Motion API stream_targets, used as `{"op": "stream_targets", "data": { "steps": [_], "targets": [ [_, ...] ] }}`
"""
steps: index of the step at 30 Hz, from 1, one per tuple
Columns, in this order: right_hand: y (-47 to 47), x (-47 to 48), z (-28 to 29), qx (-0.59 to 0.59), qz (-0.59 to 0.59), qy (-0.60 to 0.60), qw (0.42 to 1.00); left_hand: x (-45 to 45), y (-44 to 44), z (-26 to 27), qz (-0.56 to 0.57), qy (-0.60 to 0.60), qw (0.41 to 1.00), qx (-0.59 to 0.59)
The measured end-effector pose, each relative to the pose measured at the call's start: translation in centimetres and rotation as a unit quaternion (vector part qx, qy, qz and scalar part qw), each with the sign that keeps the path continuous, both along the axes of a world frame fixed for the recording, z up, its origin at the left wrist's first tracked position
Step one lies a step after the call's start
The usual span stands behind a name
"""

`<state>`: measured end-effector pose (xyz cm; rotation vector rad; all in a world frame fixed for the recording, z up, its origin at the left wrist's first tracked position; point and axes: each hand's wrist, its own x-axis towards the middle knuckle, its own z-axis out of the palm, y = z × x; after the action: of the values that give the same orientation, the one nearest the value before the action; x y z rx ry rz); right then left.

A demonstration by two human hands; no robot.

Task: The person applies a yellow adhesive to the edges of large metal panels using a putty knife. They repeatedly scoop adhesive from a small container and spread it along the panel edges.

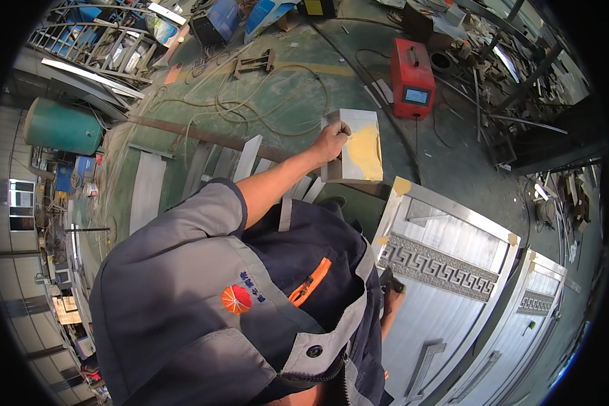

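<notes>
My left hand (332, 142) reaches forward, its fingers curled against a grey metal box section (360, 119). Whether they pinch its edge or something small cannot be told. Yellow filler (366, 152) covers much of the box's upper face in a rough patch. Low on the right, my right hand (396, 288) is partly hidden by my jacket, its fingers around a dark object (386, 278) whose kind is unclear. Beside it lies a silvery metal door panel (436, 314) with a Greek-key band (439, 266), a long handle (426, 368) and yellow filler at its upper corners.
A second, similar panel (517, 325) lies further right. Beyond the box stands a red machine with a screen (413, 78). A hose (264, 104) loops over the green floor. Metal strips (147, 188) lie at left, near a green tank (63, 126). Scrap (563, 203) is piled at right.
</notes>
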<state>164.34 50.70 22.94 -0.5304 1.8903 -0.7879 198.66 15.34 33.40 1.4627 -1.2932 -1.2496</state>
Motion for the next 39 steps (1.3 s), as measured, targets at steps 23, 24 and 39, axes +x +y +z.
{"op": "stream_targets", "data": {
  "steps": [23, 24, 39],
  "targets": [
    [13.3, 6.6, -7.6, 0.170, -0.027, 0.058, 0.983, 5.2, -2.5, -1.1, 0.030, -0.041, 0.996, 0.070],
    [13.7, 7.0, -7.3, 0.177, -0.038, 0.056, 0.982, 5.4, -2.8, -1.1, 0.025, -0.042, 0.996, 0.071],
    [-11.9, 6.1, 10.2, -0.233, 0.038, 0.215, 0.948, -0.6, -8.1, -1.8, -0.273, -0.093, 0.957, 0.032]
  ]
}}
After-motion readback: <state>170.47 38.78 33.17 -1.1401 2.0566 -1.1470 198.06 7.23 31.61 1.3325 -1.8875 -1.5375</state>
